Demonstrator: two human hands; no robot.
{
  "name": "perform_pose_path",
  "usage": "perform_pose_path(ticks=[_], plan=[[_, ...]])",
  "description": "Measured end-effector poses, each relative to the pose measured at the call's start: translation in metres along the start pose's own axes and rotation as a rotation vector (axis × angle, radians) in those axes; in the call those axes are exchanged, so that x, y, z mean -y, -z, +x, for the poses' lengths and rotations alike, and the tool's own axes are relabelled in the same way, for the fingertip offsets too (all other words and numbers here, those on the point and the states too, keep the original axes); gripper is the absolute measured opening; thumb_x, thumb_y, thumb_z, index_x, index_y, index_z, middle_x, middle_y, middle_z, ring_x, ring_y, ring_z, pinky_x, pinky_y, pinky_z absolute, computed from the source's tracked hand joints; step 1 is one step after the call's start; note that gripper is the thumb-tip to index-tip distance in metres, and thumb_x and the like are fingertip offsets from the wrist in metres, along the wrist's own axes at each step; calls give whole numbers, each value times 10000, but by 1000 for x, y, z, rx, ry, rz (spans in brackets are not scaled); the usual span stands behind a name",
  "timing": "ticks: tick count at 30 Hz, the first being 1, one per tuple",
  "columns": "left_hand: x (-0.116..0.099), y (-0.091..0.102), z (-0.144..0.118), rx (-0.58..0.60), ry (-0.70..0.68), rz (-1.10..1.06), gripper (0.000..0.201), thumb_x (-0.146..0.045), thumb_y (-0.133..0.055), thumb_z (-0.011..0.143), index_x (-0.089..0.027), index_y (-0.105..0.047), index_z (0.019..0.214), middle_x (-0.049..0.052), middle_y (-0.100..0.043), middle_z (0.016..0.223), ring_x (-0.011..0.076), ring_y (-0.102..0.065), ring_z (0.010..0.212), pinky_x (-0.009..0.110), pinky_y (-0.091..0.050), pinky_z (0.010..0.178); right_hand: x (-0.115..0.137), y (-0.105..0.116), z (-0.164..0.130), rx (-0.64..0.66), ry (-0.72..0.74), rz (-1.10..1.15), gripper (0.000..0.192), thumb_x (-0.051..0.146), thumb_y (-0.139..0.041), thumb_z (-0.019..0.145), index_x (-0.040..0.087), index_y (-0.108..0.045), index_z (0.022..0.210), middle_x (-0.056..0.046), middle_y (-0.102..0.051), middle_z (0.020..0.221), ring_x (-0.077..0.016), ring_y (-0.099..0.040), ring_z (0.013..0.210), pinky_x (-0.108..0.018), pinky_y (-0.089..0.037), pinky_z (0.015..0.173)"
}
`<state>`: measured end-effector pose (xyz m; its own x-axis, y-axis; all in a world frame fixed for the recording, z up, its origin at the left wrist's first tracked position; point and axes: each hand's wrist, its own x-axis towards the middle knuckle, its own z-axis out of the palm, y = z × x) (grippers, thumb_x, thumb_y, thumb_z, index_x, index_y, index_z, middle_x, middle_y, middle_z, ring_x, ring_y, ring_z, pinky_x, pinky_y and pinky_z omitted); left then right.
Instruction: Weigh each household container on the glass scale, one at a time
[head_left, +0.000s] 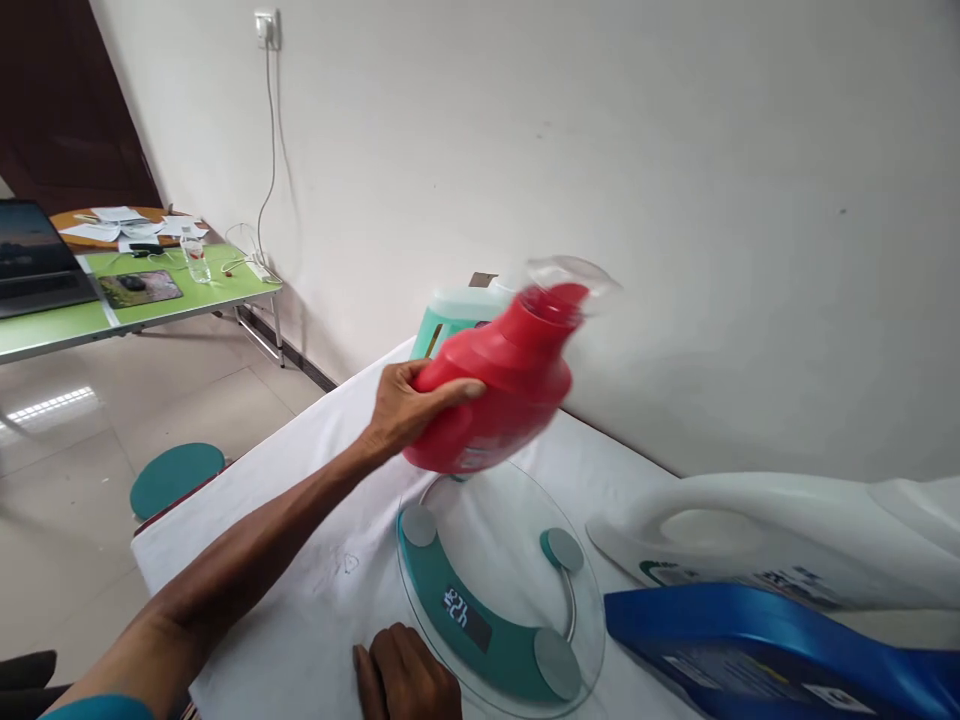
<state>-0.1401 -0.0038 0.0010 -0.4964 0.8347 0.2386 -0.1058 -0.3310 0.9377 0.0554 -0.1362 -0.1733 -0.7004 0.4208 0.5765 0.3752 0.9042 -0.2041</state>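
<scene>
From the head camera, your left hand grips the red bottle, tilted above the glass scale. Your right hand rests loosely curled, holding nothing, on the white table beside the scale.

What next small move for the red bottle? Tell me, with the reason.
Probably ease it off to the side and set it down. The left hand grips the red bottle tilted in the air above the glass scale, whose display is lit; the right hand rests beside the scale.

White-clothed table, round glass scale, white jug & blue jug lying flat, teal jug at back
</scene>
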Motion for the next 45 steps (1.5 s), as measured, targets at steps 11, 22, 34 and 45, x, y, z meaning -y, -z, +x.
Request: perform_pose_path(ticks=[11,22,34,45], plan=[[32,61,38,-167,-111,186,640,-578,-863,630,-179,-375,521,-55,-287,531,43,-243,505,217,-201,462,2,-8,1,-67,-34,11,312,172,-447,1051,230,-481,746,13,-504,646,-136,-513,561,-308,-316,536],[64,61,61,-225,-106,215,600,-584,-821,668,-199,-381,532,-55,-306,512,57,-264,485,235,-215,460,3,-15,-2,-51,-68,43,277,173,-440,1022,239,-465,755,11,-524,658,-142,-529,577,-320,-294,529],[68,57,66,-237,-187,268,600,-639,-780,717,-209,-392,560,-59,-324,528,76,-295,502,255,-240,491,8,1,10,-11,-90,100,257,117,-447,968,230,-441,738,5,-521,666,-144,-501,577,-326,-220,535],[12,0,20,-370,-754,634,486,-568,-697,866,-208,-566,1165,104,-563,1201,238,-581,1049,426,-500,955,12,-6,11,121,-164,22,192,235,-603,910,227,-477,765,7,-625,717,-159,-581,600,-321,-268,510]])
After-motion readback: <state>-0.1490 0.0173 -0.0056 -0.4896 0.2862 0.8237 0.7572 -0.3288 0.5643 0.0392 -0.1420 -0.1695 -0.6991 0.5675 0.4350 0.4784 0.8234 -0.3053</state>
